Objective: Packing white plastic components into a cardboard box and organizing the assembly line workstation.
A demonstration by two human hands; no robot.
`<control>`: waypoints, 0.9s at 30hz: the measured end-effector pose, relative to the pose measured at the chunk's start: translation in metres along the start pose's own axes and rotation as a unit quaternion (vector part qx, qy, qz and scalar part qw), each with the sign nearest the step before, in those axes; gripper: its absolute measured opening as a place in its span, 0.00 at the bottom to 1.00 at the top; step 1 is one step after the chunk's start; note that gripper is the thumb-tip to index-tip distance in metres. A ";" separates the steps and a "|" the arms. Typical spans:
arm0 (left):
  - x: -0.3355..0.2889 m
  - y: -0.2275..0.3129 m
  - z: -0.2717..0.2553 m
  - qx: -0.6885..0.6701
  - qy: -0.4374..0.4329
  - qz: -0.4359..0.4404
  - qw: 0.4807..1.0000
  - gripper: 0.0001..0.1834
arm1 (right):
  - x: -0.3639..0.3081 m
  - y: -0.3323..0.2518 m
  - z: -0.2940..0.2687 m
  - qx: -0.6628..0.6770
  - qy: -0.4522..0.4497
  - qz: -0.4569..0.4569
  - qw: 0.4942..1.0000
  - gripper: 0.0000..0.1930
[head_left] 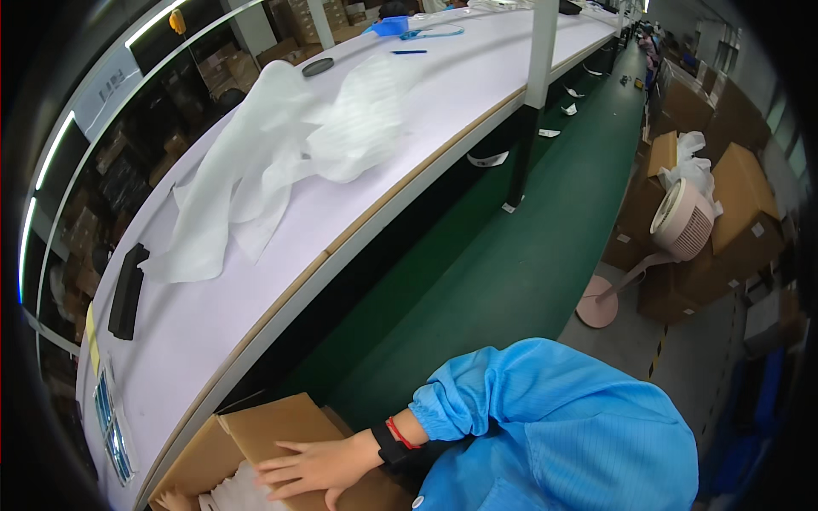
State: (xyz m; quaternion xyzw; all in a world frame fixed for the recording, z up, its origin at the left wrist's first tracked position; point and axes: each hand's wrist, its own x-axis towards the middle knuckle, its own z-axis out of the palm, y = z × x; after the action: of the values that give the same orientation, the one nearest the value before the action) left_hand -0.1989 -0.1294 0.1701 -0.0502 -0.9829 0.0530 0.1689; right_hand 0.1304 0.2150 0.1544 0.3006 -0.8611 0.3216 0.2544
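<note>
An open cardboard box (277, 420) stands at the lower left, beside the table edge. White sheet material (243, 491) shows inside it. My right hand (319, 467) lies over the box's flap and opening, fingers spread, with the fingertips by the white material. It wears a black band and a red cord at the wrist, below a blue sleeve. At the lower left edge only part of my left hand (176, 501) shows, against the box's left side; its fingers look stretched out, and the rest is cut off.
Crumpled white foam sheets (247, 162) lie on the long white table (341, 217), with a black block (128, 291) and a clear packet (111, 422) nearby. A green conveyor belt (477, 272) runs alongside. Right of it stand a pink fan (684, 220) and cardboard cartons (745, 204).
</note>
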 end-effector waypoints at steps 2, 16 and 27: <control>-0.012 0.013 -0.037 -0.160 -0.091 0.049 0.982 0.20 | -0.024 0.003 0.003 0.043 0.039 0.030 0.998 0.40; -0.237 0.392 -0.304 -0.083 -0.319 0.634 0.699 0.20 | -0.485 0.094 -0.180 -0.131 -0.128 0.625 0.759 0.26; -0.413 0.696 -0.004 -0.121 -0.433 0.552 0.702 0.41 | -0.746 0.042 -0.237 -0.348 0.338 0.857 0.172 0.30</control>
State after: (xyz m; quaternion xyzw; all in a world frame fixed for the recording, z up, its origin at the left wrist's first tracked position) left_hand 0.2462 0.5115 -0.0451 -0.5757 -0.7415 0.0338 -0.3429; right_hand 0.6742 0.6728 -0.1760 -0.8839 -0.4316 0.0753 0.1636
